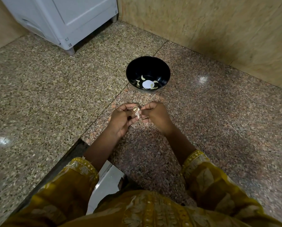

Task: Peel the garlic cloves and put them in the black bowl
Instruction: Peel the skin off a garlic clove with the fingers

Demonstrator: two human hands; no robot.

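A black bowl [148, 74] stands on the speckled stone counter, with several peeled garlic cloves [142, 77] lying around a white glare spot at its bottom. Just in front of the bowl, my left hand [120, 119] holds a garlic clove [137, 112] with pale papery skin between thumb and fingers. My right hand [156, 114] pinches the skin at the clove's right side, fingers curled. Both hands meet above the counter, a short way short of the bowl.
A white appliance [63, 22] stands at the back left. A beige tiled wall [218, 30] runs along the back right. The granite counter [38, 95] bends round a corner at my body, with its edge at the lower left.
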